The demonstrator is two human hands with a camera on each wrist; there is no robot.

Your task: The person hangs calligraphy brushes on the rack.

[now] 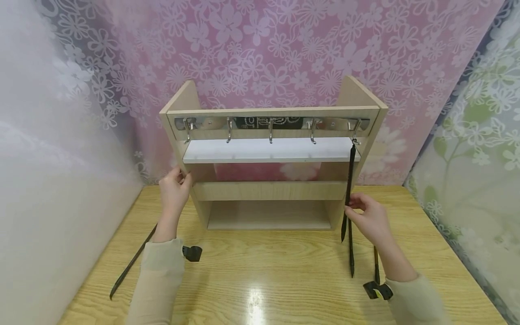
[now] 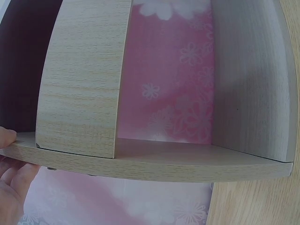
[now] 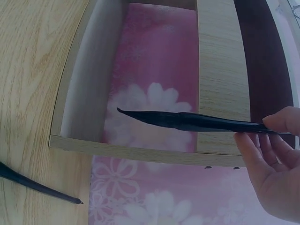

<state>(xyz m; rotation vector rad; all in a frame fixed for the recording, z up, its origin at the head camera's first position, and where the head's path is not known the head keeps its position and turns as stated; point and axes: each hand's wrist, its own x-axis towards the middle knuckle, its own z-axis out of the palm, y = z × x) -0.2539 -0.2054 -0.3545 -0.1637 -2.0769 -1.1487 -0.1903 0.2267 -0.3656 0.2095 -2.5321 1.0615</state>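
Observation:
A light wood desk shelf [image 1: 268,190] stands on the table, with a metal hook rail [image 1: 209,123] across its top front. My left hand [image 1: 174,192] grips the edge of its left side panel [image 2: 187,172], thumb on one face and fingers on the other. From the rightmost hook [image 1: 357,128] hangs a dark calligraphy brush [image 1: 351,171] by its loop, tip down. My right hand [image 1: 367,216] pinches this brush's handle between thumb and fingers. Two dark tapered ends show below that hand in the head view; the right wrist view shows one pointed bristle head [image 3: 154,118].
Another dark brush [image 1: 132,266] lies on the table at left, partly behind my left forearm. One more [image 1: 376,266] lies at right beside the right sleeve. A white shelf board [image 1: 268,149] sits behind the hooks. Patterned curtains [image 1: 264,54] stand behind and at the sides.

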